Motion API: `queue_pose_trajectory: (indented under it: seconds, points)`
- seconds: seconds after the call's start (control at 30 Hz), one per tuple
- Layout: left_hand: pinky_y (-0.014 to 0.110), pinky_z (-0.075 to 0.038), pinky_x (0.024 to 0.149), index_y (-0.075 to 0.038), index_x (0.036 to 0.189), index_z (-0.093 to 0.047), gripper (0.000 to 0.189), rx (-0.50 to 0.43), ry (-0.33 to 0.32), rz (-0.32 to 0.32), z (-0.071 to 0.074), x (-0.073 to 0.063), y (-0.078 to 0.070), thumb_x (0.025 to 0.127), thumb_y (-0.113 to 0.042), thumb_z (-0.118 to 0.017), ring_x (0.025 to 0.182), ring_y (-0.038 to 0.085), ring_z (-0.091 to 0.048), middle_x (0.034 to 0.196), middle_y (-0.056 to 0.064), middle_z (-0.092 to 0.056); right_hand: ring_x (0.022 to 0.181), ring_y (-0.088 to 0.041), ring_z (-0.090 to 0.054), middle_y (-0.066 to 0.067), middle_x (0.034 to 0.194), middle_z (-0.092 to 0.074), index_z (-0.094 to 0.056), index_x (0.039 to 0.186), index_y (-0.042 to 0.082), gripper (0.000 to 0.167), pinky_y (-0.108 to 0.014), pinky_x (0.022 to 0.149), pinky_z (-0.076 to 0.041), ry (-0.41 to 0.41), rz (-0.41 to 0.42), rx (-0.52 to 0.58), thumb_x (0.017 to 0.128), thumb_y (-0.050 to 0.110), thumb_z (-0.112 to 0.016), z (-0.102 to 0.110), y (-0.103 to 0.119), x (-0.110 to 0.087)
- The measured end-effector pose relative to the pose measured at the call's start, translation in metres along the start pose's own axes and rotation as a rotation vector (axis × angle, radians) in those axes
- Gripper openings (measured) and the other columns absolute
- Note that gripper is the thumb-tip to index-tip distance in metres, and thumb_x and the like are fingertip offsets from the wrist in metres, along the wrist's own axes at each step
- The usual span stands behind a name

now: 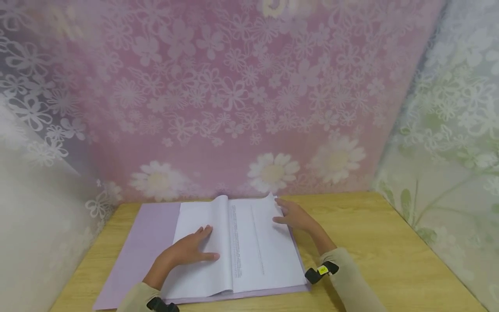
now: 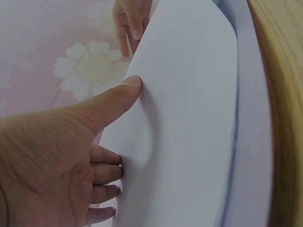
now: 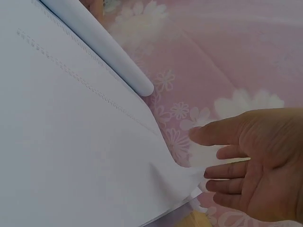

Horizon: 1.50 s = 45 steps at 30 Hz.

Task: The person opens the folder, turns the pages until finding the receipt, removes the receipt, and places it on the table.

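Observation:
A purple folder [image 1: 152, 234] lies spread on the table, holding a stack of white sheets. The right-hand page [image 1: 269, 247] carries lines of small print near the fold. Toward the middle, a turned sheet [image 1: 223, 242] bulges up in a curve. My left hand [image 1: 189, 250] rests on the left-hand pages, thumb and fingers spread and straight; in the left wrist view its fingertips touch the white paper [image 2: 189, 113]. At the far right corner of the page is my right hand [image 1: 297, 216], fingers extended. The right wrist view shows its fingertips against the lifted paper corner [image 3: 189, 177].
The folder lies on a light wooden table [image 1: 374, 247], its far edge close to a pink flower-patterned wall covering [image 1: 234, 108]. A pale floral panel [image 1: 452, 173] stands along the right side, and another pale panel [image 1: 39, 216] along the left.

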<state>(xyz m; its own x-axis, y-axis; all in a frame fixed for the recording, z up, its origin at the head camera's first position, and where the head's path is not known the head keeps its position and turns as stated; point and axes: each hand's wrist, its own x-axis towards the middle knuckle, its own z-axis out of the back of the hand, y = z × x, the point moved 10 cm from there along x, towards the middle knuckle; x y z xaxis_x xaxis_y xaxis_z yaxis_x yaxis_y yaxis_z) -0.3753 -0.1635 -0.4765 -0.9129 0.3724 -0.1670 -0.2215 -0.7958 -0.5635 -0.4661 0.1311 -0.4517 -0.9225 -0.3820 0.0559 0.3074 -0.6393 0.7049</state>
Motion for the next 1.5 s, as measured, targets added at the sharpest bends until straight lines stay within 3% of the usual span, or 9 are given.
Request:
queue_pose_trajectory:
  seconds: [0.23,0.4,0.53,0.7,0.83,0.93,1.2,1.37,1.5]
  points:
    - [0.062,-0.034,0.117,-0.005,0.160,-0.030,0.105,0.021,-0.004,-0.003,0.001,0.001,-0.001,0.084,-0.060,-0.076,0.152,0.045,-0.030,0.165,0.023,-0.029,0.135,-0.049,-0.052,-0.032,0.150,-0.047,-0.038,0.153,-0.005,0.057,-0.057,0.107,-0.048,-0.019,0.121,0.198,0.104,0.013,-0.058,0.010,0.012,-0.003]
    - [0.062,-0.034,0.117,-0.005,0.160,-0.030,0.105,0.016,-0.006,0.013,0.001,0.002,0.002,0.083,-0.060,-0.076,0.151,0.044,-0.031,0.165,0.024,-0.029,0.127,-0.050,-0.057,-0.036,0.147,-0.047,-0.038,0.153,-0.007,0.048,-0.053,0.098,-0.056,0.023,0.128,0.278,0.107,0.006,-0.048,0.016,0.016,-0.005]
    - [0.061,-0.033,0.118,-0.007,0.161,-0.030,0.105,-0.003,-0.006,0.018,0.000,0.001,0.003,0.083,-0.061,-0.076,0.153,0.042,-0.030,0.166,0.022,-0.028,0.122,-0.047,-0.062,-0.035,0.143,-0.052,-0.039,0.154,-0.003,0.049,-0.050,0.093,-0.059,0.066,0.121,0.292,0.106,0.002,-0.048,0.017,0.014,-0.006]
    - [0.061,-0.032,0.119,-0.007,0.161,-0.029,0.105,-0.008,-0.005,0.013,0.000,0.001,0.004,0.084,-0.062,-0.075,0.154,0.041,-0.028,0.167,0.020,-0.027,0.129,-0.047,-0.057,-0.031,0.146,-0.052,-0.036,0.158,0.004,0.066,-0.047,0.093,-0.060,0.196,0.122,0.263,0.097,0.000,-0.062,0.009,0.012,-0.010]
    - [0.060,-0.032,0.119,-0.007,0.161,-0.030,0.104,0.012,-0.018,0.003,0.004,0.002,0.003,0.084,-0.062,-0.075,0.154,0.041,-0.029,0.166,0.019,-0.029,0.132,-0.048,-0.056,-0.034,0.150,-0.046,-0.021,0.163,0.009,0.091,-0.047,0.098,-0.057,0.346,0.105,0.235,0.090,0.006,-0.074,-0.002,0.010,-0.017]
    - [0.060,-0.031,0.120,-0.007,0.160,-0.031,0.103,-0.005,-0.030,-0.003,0.006,0.001,0.001,0.084,-0.060,-0.076,0.154,0.040,-0.028,0.166,0.019,-0.030,0.137,-0.050,-0.050,-0.034,0.157,-0.037,-0.010,0.166,0.015,0.104,-0.050,0.102,-0.055,0.406,0.111,0.265,0.087,0.008,-0.079,-0.009,0.011,-0.020]
    - [0.060,-0.032,0.119,-0.007,0.159,-0.034,0.104,-0.023,-0.042,-0.001,0.002,-0.003,-0.001,0.081,-0.059,-0.079,0.153,0.041,-0.031,0.165,0.020,-0.032,0.146,-0.050,-0.038,-0.025,0.169,-0.015,0.001,0.166,0.023,0.126,-0.061,0.118,-0.034,0.453,0.213,0.254,0.079,0.020,-0.090,-0.025,0.031,-0.028]
    - [0.058,-0.030,0.121,-0.005,0.158,-0.035,0.103,-0.006,-0.086,-0.046,0.010,-0.002,-0.006,0.081,-0.058,-0.079,0.153,0.039,-0.030,0.165,0.018,-0.032,0.149,-0.045,-0.036,-0.012,0.173,-0.005,-0.001,0.166,0.026,0.126,-0.062,0.119,-0.031,0.438,0.265,0.232,0.078,0.019,-0.090,-0.032,0.046,-0.025]
    - [0.058,-0.029,0.122,-0.004,0.158,-0.035,0.104,-0.029,-0.116,-0.081,0.016,-0.002,-0.011,0.081,-0.056,-0.081,0.154,0.040,-0.029,0.166,0.018,-0.031,0.150,-0.042,-0.036,-0.004,0.174,-0.002,-0.005,0.166,0.032,0.123,-0.061,0.119,-0.033,0.425,0.252,0.178,0.077,0.023,-0.091,-0.037,0.053,-0.023]
